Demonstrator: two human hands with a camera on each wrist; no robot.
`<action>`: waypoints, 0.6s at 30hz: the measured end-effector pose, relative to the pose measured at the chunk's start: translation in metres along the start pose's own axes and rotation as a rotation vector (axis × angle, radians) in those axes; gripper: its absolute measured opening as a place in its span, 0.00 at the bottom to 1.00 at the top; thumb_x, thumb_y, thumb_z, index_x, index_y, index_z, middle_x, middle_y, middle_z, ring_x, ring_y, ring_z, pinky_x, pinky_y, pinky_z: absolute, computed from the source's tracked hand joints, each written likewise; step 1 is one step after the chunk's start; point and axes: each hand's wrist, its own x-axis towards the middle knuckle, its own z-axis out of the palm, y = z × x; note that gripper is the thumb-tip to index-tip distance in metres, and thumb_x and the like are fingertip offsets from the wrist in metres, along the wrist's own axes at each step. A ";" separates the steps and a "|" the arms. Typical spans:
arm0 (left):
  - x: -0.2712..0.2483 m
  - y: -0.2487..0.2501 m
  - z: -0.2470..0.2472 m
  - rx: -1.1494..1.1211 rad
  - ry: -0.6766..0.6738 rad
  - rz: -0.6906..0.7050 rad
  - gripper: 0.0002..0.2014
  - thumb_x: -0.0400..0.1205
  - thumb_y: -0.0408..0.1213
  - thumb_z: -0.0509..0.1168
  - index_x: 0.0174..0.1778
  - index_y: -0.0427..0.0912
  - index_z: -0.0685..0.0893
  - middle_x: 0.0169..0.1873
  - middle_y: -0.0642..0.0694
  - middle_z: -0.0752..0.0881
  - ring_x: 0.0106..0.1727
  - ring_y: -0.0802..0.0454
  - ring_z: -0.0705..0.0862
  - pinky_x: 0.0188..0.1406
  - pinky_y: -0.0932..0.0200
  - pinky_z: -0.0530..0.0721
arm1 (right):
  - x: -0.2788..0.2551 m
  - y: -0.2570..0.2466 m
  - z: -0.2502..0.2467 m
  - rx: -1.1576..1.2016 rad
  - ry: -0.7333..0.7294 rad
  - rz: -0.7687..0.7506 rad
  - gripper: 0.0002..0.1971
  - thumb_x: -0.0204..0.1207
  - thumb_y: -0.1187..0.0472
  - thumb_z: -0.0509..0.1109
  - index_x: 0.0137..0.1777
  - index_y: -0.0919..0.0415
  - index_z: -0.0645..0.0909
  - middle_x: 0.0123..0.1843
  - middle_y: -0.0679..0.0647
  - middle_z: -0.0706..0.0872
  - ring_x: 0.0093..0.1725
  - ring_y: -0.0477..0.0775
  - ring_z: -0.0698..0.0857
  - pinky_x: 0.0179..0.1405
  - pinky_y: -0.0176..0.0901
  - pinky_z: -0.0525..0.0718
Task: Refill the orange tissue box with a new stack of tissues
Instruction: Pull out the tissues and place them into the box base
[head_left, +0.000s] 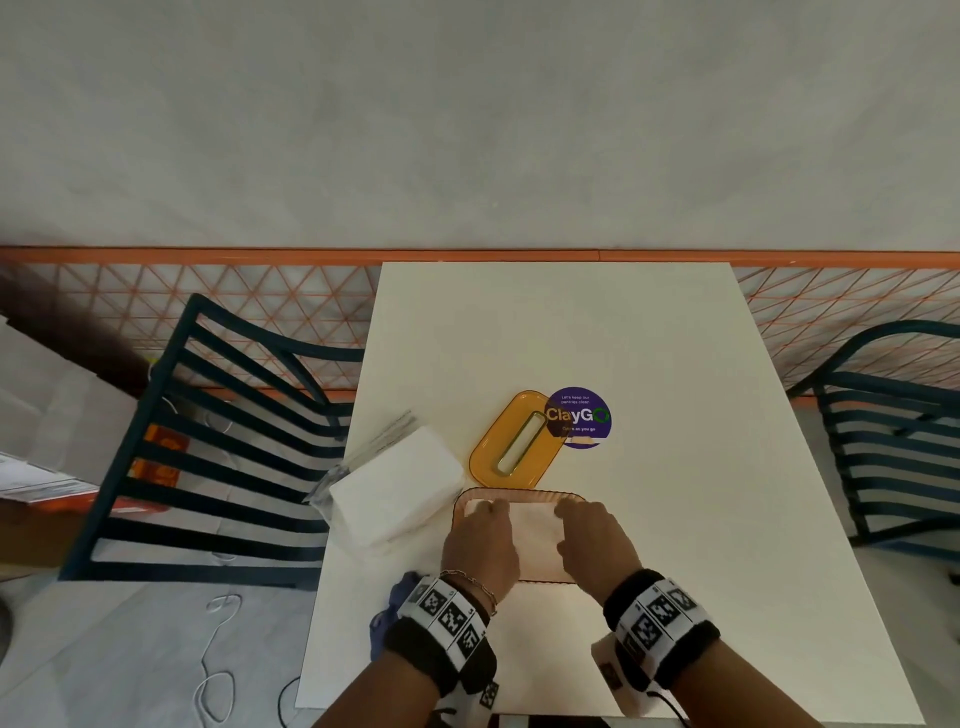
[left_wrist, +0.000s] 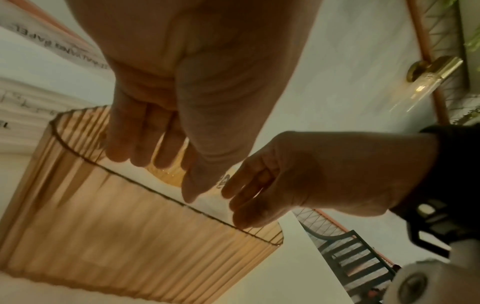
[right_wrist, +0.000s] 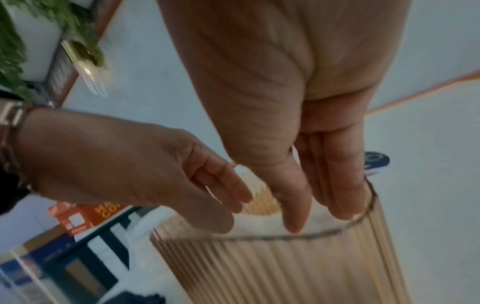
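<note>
The orange ribbed tissue box (head_left: 519, 491) stands open-topped on the white table (head_left: 675, 519), close to me. A white tissue stack (head_left: 535, 526) lies inside it. My left hand (head_left: 491, 512) and right hand (head_left: 574, 512) both reach into the box with straight fingers laid on the tissues. In the left wrist view the left fingers (left_wrist: 135, 144) dip past the box rim (left_wrist: 124, 172). In the right wrist view the right fingers (right_wrist: 335, 195) do the same inside the box (right_wrist: 285, 267). The orange slotted lid (head_left: 514, 441) lies flat just behind the box.
A larger white tissue pack (head_left: 397, 486) in torn clear wrap lies left of the box. A purple round sticker (head_left: 584, 415) is on the table by the lid. Dark slatted chairs stand at the left (head_left: 218, 431) and right (head_left: 893, 431). A cable lies on the floor.
</note>
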 end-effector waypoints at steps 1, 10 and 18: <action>0.001 0.000 0.001 -0.015 -0.054 0.040 0.26 0.87 0.40 0.67 0.82 0.46 0.73 0.77 0.46 0.79 0.77 0.46 0.79 0.75 0.52 0.79 | 0.001 0.001 0.004 -0.007 -0.053 -0.034 0.21 0.84 0.63 0.66 0.77 0.58 0.74 0.74 0.57 0.79 0.71 0.57 0.82 0.69 0.43 0.80; 0.021 -0.007 0.003 0.078 -0.272 0.047 0.25 0.87 0.48 0.65 0.80 0.42 0.79 0.78 0.43 0.80 0.80 0.43 0.76 0.82 0.48 0.73 | 0.017 -0.005 0.020 -0.143 -0.214 -0.108 0.17 0.81 0.62 0.71 0.69 0.63 0.81 0.70 0.62 0.82 0.68 0.63 0.84 0.68 0.50 0.84; -0.001 -0.015 -0.024 -0.231 0.039 -0.017 0.15 0.86 0.48 0.68 0.66 0.52 0.88 0.61 0.54 0.91 0.61 0.56 0.88 0.63 0.58 0.86 | 0.011 0.006 0.008 0.070 0.115 -0.144 0.14 0.81 0.63 0.70 0.65 0.51 0.84 0.65 0.49 0.85 0.63 0.51 0.85 0.61 0.41 0.85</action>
